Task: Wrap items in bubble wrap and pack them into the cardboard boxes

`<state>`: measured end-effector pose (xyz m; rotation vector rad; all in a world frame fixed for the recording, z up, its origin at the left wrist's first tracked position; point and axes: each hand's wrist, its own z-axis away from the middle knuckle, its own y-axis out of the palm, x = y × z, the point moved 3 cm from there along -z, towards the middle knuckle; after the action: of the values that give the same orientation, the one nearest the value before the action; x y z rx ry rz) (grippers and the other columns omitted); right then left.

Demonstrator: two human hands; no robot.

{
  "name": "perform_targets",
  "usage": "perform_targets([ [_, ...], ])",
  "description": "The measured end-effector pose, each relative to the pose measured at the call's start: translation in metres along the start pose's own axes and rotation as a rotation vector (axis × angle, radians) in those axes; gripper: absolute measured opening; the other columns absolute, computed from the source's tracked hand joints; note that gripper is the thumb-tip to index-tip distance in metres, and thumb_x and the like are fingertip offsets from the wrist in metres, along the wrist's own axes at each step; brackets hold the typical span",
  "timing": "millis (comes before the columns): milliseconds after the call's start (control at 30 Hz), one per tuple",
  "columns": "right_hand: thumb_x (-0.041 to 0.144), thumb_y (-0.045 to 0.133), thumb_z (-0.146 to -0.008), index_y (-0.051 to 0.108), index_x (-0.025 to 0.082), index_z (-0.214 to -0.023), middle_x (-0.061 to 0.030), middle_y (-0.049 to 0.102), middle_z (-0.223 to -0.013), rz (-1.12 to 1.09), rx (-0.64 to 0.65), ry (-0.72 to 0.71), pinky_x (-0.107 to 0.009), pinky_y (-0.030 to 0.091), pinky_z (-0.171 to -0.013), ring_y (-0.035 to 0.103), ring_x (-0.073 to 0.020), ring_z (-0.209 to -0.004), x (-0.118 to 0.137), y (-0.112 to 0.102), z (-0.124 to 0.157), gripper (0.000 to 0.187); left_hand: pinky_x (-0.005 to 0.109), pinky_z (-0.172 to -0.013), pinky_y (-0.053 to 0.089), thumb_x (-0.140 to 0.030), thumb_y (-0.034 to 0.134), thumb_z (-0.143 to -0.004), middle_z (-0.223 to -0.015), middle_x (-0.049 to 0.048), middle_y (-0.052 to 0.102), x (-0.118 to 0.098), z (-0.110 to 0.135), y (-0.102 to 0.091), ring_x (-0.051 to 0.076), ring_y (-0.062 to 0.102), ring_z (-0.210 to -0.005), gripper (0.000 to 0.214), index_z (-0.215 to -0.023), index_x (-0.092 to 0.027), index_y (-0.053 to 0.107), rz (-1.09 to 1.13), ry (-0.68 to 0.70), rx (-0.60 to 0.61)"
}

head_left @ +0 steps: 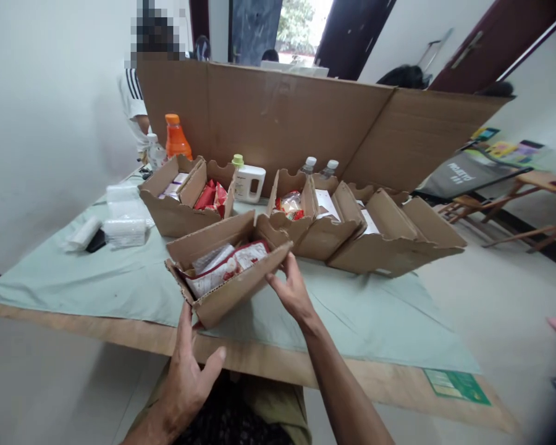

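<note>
Lettering in view, none of it legible with certainty. Chair [475, 176], beyond the table's [352, 337] right edge: a row of pale capitals on the grey cloth, too blurred to spell out, above three short upright strokes. Jug [248, 183], toward the back edge: small green print at its upper left, unreadable. Label [458, 386], green, at the front edge near the right corner: print too small to read. Packet [229, 269], in the carton [238, 296] nearest the front edge: markings indistinct.
</note>
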<state>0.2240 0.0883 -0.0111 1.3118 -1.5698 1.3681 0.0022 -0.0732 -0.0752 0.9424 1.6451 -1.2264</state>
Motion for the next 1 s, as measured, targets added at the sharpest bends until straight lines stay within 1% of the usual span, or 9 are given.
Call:
perform_targets([
  [100,0.030,0.055,-0.087,0.028,0.015,-0.162,-0.0167,0.041,-0.166,-0.017,-0.036,-0.056,-0.047,0.035,-0.126,0.047,-0.0273,-0.148,0.002,0.019,-0.029,0.082,0.056,-0.115,0.049,-0.035,0.062,-0.097,-0.172,0.0180,0.024,-0.004,0.000,0.009,0.037,0.051,-0.146,0.091,-0.168,-0.029,0.006,0.038,-0.035,-0.040],
  [167,0.029,0.051,-0.089,0.023,0.015,-0.165,-0.0157,0.037,-0.168,-0.014,-0.065,-0.072,-0.046,0.034,-0.127,0.043,-0.0257,-0.151,0.000,0.027,-0.039,0.082,0.056,-0.117,0.047,-0.033,0.061,-0.097,-0.175,0.0163,0.016,-0.010,-0.003,0.015,0.037,0.049,-0.147,0.090,-0.168,-0.031,0.005,0.072,-0.008,-0.029],
  [367,0.024,0.040,-0.092,0.022,0.014,-0.166,-0.0119,0.032,-0.171,0.036,-0.116,-0.101,-0.045,0.025,-0.131,0.030,-0.0208,-0.158,-0.010,0.042,-0.054,0.077,0.059,-0.117,0.046,-0.027,0.058,-0.095,-0.178,0.0102,0.003,-0.017,-0.007,0.026,0.039,0.041,-0.152,0.090,-0.168,-0.037,0.007,0.123,0.042,-0.003],
  [467,0.023,0.035,-0.095,0.027,0.011,-0.165,-0.0124,0.031,-0.171,0.131,-0.135,-0.130,-0.043,0.022,-0.132,0.027,-0.0192,-0.160,-0.010,0.045,-0.056,0.071,0.060,-0.118,0.045,-0.024,0.056,-0.095,-0.178,0.0095,0.002,-0.018,-0.005,0.032,0.040,0.040,-0.153,0.087,-0.168,-0.037,0.009,0.150,0.044,0.012],
  [600,0.027,0.031,-0.100,0.036,0.015,-0.162,-0.0111,0.037,-0.169,0.189,-0.165,-0.160,-0.043,0.023,-0.132,0.030,-0.0192,-0.158,-0.011,0.043,-0.055,0.063,0.061,-0.119,0.045,-0.020,0.055,-0.095,-0.178,0.0074,0.001,-0.025,-0.003,0.042,0.040,0.027,-0.159,0.087,-0.168,-0.037,0.010,0.163,0.091,0.065],
  [767,0.041,0.030,-0.104,0.040,0.018,-0.160,-0.0103,0.042,-0.167,0.137,-0.153,-0.174,-0.044,0.027,-0.130,0.033,-0.0217,-0.157,-0.025,0.044,-0.046,0.061,0.059,-0.118,0.048,-0.016,0.056,-0.092,-0.178,0.0059,-0.002,-0.030,-0.004,0.053,0.040,0.022,-0.160,0.090,-0.168,-0.037,0.012,0.149,0.118,0.081],
  [833,0.044,0.028,-0.105,0.041,0.019,-0.160,-0.0096,0.044,-0.166,0.129,-0.145,-0.146,-0.044,0.029,-0.129,0.036,-0.0214,-0.156,-0.033,0.045,-0.041,0.061,0.058,-0.118,0.048,-0.015,0.057,-0.092,-0.178,0.0069,-0.003,-0.028,-0.003,0.056,0.040,0.024,-0.160,0.090,-0.168,-0.035,0.013,0.140,0.110,0.096],
  [900,0.046,0.029,-0.105,0.043,0.019,-0.158,-0.0098,0.046,-0.164,0.125,-0.135,-0.129,-0.043,0.030,-0.128,0.038,-0.0216,-0.155,-0.039,0.045,-0.037,0.062,0.058,-0.118,0.048,-0.014,0.056,-0.092,-0.178,0.0083,-0.003,-0.027,-0.001,0.059,0.041,0.031,-0.157,0.089,-0.167,-0.035,0.014,0.132,0.102,0.117],
  [1000,0.047,0.032,-0.104,0.048,0.018,-0.154,-0.0116,0.049,-0.162,0.106,-0.141,-0.159,-0.041,0.032,-0.127,0.042,-0.0221,-0.152,-0.041,0.045,-0.033,0.061,0.059,-0.118,0.047,-0.012,0.055,-0.091,-0.178,0.0091,-0.004,-0.026,0.000,0.061,0.041,0.035,-0.155,0.090,-0.167,-0.036,0.013,0.127,0.095,0.134],
])
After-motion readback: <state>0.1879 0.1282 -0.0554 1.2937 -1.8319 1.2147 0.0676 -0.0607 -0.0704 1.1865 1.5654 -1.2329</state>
